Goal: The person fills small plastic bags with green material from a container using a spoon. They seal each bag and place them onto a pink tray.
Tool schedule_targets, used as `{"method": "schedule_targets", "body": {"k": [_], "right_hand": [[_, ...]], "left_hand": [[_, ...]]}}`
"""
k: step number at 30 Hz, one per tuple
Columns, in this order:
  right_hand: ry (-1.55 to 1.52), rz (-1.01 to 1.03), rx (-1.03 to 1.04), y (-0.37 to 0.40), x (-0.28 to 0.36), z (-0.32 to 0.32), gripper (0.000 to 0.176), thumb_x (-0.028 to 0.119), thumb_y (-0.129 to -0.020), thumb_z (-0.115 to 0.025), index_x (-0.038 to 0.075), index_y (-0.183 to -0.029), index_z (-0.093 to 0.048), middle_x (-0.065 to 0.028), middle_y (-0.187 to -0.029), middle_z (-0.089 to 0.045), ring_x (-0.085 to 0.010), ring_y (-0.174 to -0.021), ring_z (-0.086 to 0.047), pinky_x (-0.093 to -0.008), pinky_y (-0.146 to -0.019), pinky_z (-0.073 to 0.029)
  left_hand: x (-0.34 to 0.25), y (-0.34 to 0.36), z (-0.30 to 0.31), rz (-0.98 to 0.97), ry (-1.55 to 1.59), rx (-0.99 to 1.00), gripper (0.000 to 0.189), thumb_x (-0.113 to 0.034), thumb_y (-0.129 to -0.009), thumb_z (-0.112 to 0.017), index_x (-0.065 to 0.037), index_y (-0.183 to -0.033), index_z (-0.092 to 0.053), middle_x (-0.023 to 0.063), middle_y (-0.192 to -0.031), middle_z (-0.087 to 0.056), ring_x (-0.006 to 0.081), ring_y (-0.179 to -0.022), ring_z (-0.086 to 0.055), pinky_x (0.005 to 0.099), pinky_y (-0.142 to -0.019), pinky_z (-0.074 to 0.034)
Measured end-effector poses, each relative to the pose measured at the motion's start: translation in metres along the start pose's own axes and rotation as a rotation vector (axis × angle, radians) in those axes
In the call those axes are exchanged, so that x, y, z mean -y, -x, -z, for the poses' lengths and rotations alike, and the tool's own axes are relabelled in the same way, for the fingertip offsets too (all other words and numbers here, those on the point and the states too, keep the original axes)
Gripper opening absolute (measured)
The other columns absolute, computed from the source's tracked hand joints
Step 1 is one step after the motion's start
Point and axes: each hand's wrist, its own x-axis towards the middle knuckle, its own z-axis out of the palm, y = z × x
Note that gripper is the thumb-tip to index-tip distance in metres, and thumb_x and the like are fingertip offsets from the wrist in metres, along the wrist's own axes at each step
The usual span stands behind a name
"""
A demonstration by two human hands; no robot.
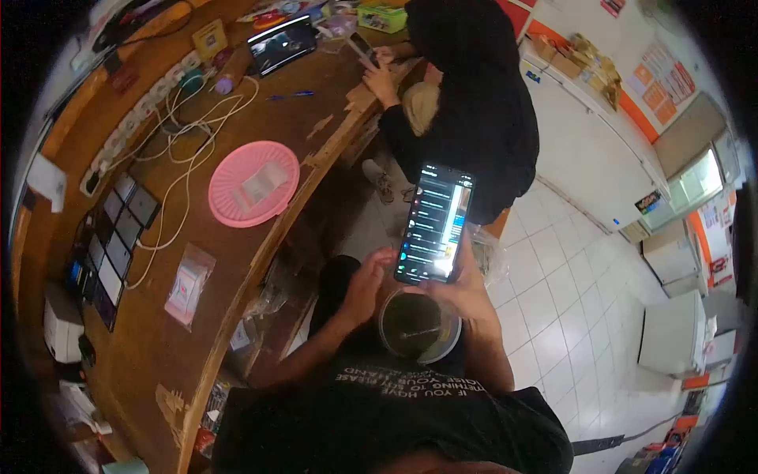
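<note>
A lit smartphone [433,225] is held upright in my right hand [467,291], the thumb across its lower edge and the fingers behind it. Rows of a list on a dark background show on its screen, with a bright glare on the right side. My left hand [369,286] is beside the phone's lower left edge, its fingers curled together with nothing visible in them. Just below the phone, a round clear tub [420,336] with dark green inside sits at my lap, partly covered by my right hand.
Along my left runs a worn wooden desk [229,272] bearing a pink plastic lid [223,170], a small plastic packet [189,284], several phones [118,237], tangled white cables [189,126] and a tablet [282,46]. Ahead sits a person in black [482,103], holding another phone [363,49].
</note>
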Motion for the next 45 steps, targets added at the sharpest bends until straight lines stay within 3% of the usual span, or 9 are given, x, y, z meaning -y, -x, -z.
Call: {"method": "schedule_targets", "body": {"k": [2, 4, 6, 15, 18, 23, 29, 43, 45], "right_hand": [[-0.249, -0.203, -0.184, 0.000, 0.001, 0.003, 0.088, -0.002, -0.087, -0.057, 0.016, -0.154, -0.003, -0.0238, -0.141, -0.043, -0.0410, -0.117, -0.058, -0.0554, -0.080, -0.060], [-0.461, -0.241, -0.048, -0.015, -0.010, -0.014, 0.060, 0.036, -0.101, -0.039, 0.013, -0.153, -0.018, -0.0243, -0.139, -0.047, -0.0419, -0.116, -0.058, -0.0590, -0.076, -0.059], [-0.822, -0.270, 0.007, -0.014, -0.024, -0.021, 0.074, 0.062, -0.100, -0.020, 0.007, -0.148, -0.032, -0.0252, -0.141, -0.046, -0.0483, -0.121, -0.053, -0.0646, -0.079, -0.056], [-0.670, -0.437, -0.124, -0.015, -0.061, -0.039, 0.064, 0.058, -0.102, -0.028, 0.009, -0.142, -0.040, -0.0155, -0.131, -0.057, -0.0335, -0.112, -0.062, -0.0568, -0.083, -0.055], [-0.288, -0.377, -0.001, -0.012, -0.057, -0.064, 0.074, 0.064, -0.100, -0.025, 0.014, -0.154, -0.022, -0.0120, -0.150, -0.039, -0.0324, -0.136, -0.040, -0.0604, -0.109, -0.032], [-0.311, -0.380, 0.404, -0.018, -0.046, -0.088, 0.092, 0.074, -0.092, -0.034, 0.012, -0.157, -0.014, -0.0112, -0.164, -0.006, -0.0316, -0.148, -0.016, -0.0473, -0.116, -0.024], [0.358, -0.220, 0.856, -0.022, -0.042, -0.072, 0.064, 0.036, -0.095, -0.061, 0.004, -0.147, -0.040, -0.0165, -0.152, -0.038, -0.0284, -0.136, -0.043, -0.0450, -0.110, -0.035], [0.367, -0.386, 0.553, -0.003, -0.066, -0.036, 0.049, 0.009, -0.094, -0.062, 0.007, -0.141, -0.048, -0.0117, -0.136, -0.057, -0.0230, -0.121, -0.057, -0.0350, -0.100, -0.046], [0.367, -0.328, 0.518, -0.003, -0.065, -0.040, 0.048, 0.007, -0.094, -0.061, 0.006, -0.141, -0.048, -0.0112, -0.137, -0.056, -0.0230, -0.121, -0.057, -0.0353, -0.101, -0.045]], "left_hand": [[-0.030, -0.007, 0.006, 0.133, 0.323, 0.049, 0.067, -0.054, -0.103, -0.032, -0.003, -0.145, -0.039, 0.0132, -0.137, -0.052, 0.0236, -0.127, -0.049, 0.0388, -0.105, -0.036], [-0.047, -0.006, 0.032, 0.025, 0.362, 0.046, 0.066, -0.053, -0.103, -0.031, -0.003, -0.145, -0.039, 0.0126, -0.136, -0.053, 0.0230, -0.125, -0.050, 0.0384, -0.103, -0.038], [-0.065, -0.005, 0.038, -0.079, 0.398, 0.046, 0.065, -0.051, -0.104, -0.031, -0.002, -0.146, -0.038, 0.0116, -0.133, -0.054, 0.0214, -0.122, -0.051, 0.0367, -0.098, -0.041], [-0.082, 0.017, 0.055, 0.066, 0.237, 0.062, 0.071, -0.019, -0.094, -0.060, 0.000, -0.152, -0.023, 0.0178, -0.137, -0.051, 0.0240, -0.126, -0.049, 0.0372, -0.106, -0.038], [-0.084, 0.023, 0.057, 0.022, 0.082, -0.033, 0.093, -0.024, -0.082, -0.076, 0.000, -0.152, -0.020, 0.0204, -0.138, -0.049, 0.0258, -0.128, -0.048, 0.0383, -0.107, -0.038], [-0.061, 0.039, 0.100, -0.112, 0.109, -0.267, 0.101, -0.020, -0.067, -0.085, 0.001, -0.148, -0.028, 0.0235, -0.139, -0.048, 0.0303, -0.130, -0.047, 0.0405, -0.109, -0.036], [-0.158, 0.107, 0.223, 0.346, -1.131, -0.744, 0.085, -0.028, -0.066, -0.080, -0.009, -0.140, -0.044, 0.0226, -0.123, -0.058, 0.0402, -0.107, -0.062, 0.0471, -0.091, -0.051], [-0.087, 0.203, 0.333, 1.063, -1.292, -1.115, 0.084, -0.052, -0.086, -0.064, -0.012, -0.151, -0.030, 0.0218, -0.141, -0.047, 0.0500, -0.127, -0.045, 0.0552, -0.104, -0.040], [-0.080, 0.187, 0.325, 1.107, -1.782, -1.125, 0.079, -0.052, -0.091, -0.057, -0.012, -0.152, -0.027, 0.0217, -0.140, -0.049, 0.0545, -0.128, -0.040, 0.0552, -0.108, -0.035]]}}
